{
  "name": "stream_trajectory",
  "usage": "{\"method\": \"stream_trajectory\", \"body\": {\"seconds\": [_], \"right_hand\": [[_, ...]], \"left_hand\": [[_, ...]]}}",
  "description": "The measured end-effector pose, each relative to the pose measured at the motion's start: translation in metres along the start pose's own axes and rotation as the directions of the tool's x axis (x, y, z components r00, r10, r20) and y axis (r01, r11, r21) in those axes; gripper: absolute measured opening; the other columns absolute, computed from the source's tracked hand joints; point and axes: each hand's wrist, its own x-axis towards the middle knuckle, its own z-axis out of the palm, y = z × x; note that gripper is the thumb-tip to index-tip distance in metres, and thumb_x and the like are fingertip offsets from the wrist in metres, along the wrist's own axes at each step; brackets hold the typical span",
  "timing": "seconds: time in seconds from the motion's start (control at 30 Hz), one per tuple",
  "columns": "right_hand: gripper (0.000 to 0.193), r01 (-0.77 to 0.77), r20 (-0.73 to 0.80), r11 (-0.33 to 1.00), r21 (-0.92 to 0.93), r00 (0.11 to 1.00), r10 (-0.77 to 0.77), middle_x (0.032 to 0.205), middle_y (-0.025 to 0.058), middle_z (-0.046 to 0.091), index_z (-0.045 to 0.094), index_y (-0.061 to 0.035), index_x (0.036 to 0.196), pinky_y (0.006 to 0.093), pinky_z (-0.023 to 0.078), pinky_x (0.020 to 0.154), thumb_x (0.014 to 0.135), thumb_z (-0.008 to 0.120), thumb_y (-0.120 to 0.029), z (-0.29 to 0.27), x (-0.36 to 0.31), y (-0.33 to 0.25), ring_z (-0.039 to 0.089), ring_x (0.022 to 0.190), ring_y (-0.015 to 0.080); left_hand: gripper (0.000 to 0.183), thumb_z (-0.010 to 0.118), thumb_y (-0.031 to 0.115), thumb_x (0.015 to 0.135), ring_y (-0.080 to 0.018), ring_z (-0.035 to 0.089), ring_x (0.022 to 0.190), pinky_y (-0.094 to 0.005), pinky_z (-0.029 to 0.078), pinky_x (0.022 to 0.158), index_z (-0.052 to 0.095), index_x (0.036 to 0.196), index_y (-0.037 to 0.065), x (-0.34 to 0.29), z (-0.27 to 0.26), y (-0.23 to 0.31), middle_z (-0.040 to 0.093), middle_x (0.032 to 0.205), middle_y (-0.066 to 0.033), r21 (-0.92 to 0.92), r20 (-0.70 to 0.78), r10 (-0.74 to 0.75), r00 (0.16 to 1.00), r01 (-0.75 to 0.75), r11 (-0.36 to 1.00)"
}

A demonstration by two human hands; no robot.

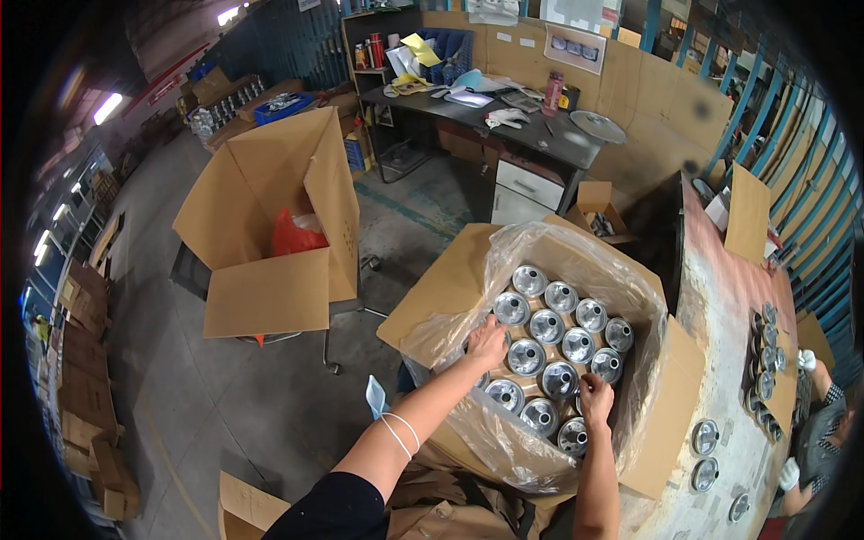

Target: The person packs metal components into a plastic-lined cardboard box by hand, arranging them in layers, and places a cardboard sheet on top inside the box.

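Note:
An open cardboard box (445, 288), lined with a clear plastic bag (531, 241), stands in front of me. In it, rows of round silver metal cans (526, 357) with short central necks stand upright on brown cardboard. My left hand (489, 343) reaches in at the box's left side, its fingers curled over a can that it mostly covers. At the right side, my right hand (595, 401) has its fingers drawn together between cans, close to a rim. What lies between those fingertips is hidden. A white band (400, 436) circles my left forearm.
A tall open carton (265, 292) holding a red bag (297, 234) rests on a wheeled chair, left. Behind stands a cluttered dark desk (432, 112). A worktable (670, 499) at right bears more cans (706, 437); a co-worker's gloved hand (805, 360) is beyond it.

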Motion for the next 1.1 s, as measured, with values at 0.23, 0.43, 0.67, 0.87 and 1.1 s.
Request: {"method": "stream_trajectory", "body": {"seconds": [0.23,0.43,0.67,0.87,1.1], "right_hand": [[0.024,-0.091,0.058,0.995,-0.05,0.994,0.094,0.097,0.0167,0.073,0.073,-0.0058,0.102,0.0383,0.054,0.08,0.086,0.067,-0.023,-0.009,0.004,-0.002,0.072,0.091,0.0303],[0.026,-0.076,-0.008,0.997,-0.006,0.997,0.076,0.091,0.0161,0.072,0.074,-0.0118,0.098,0.0441,0.054,0.077,0.087,0.068,-0.034,-0.008,0.01,-0.016,0.07,0.085,0.0345],[0.024,0.056,-0.171,0.978,0.201,0.985,-0.022,0.085,0.0189,0.07,0.071,-0.0078,0.104,0.046,0.054,0.074,0.086,0.063,-0.023,-0.033,-0.012,-0.015,0.069,0.082,0.0369],[0.018,0.25,-0.325,0.89,0.382,0.937,-0.124,0.083,0.0145,0.071,0.07,-0.0079,0.104,0.0364,0.055,0.066,0.086,0.067,-0.012,-0.126,-0.07,-0.037,0.07,0.071,0.0285],[0.02,-0.07,-0.603,0.982,0.176,0.781,0.164,0.089,0.0109,0.075,0.072,-0.0064,0.105,0.0298,0.056,0.067,0.086,0.065,-0.007,-0.255,-0.093,0.143,0.072,0.074,0.017]], "left_hand": [[0.047,0.072,0.025,0.08,-0.0317,0.057,0.118,-0.0454,0.047,0.099,0.063,0.124,0.016,0.013,0.002,0.003,0.056,0.124,-0.0139,0.011,0.044,0.006,0.999,-0.007,1.0],[0.039,0.069,0.018,0.08,-0.0326,0.055,0.12,-0.0447,0.045,0.1,0.064,0.118,0.012,0.016,-0.007,-0.006,0.057,0.128,-0.0127,-0.05,-0.053,0.108,0.993,-0.111,0.993],[0.035,0.067,0.011,0.082,-0.0234,0.062,0.076,-0.0353,0.05,0.075,0.065,0.117,0.007,-0.001,-0.018,0.025,0.062,0.117,-0.0078,-0.183,-0.122,0.279,0.952,-0.298,0.937],[0.033,0.066,0.008,0.086,-0.0223,0.061,0.08,-0.0344,0.05,0.076,0.064,0.119,0.005,-0.056,-0.068,0.053,0.061,0.12,-0.0098,-0.248,-0.154,0.407,0.9,-0.434,0.866],[0.028,0.06,0.009,0.093,-0.0283,0.062,0.09,-0.0392,0.05,0.081,0.061,0.119,0.0,-0.116,-0.05,0.039,0.06,0.122,-0.0131,-0.287,-0.181,0.406,0.896,-0.443,0.849]]}}
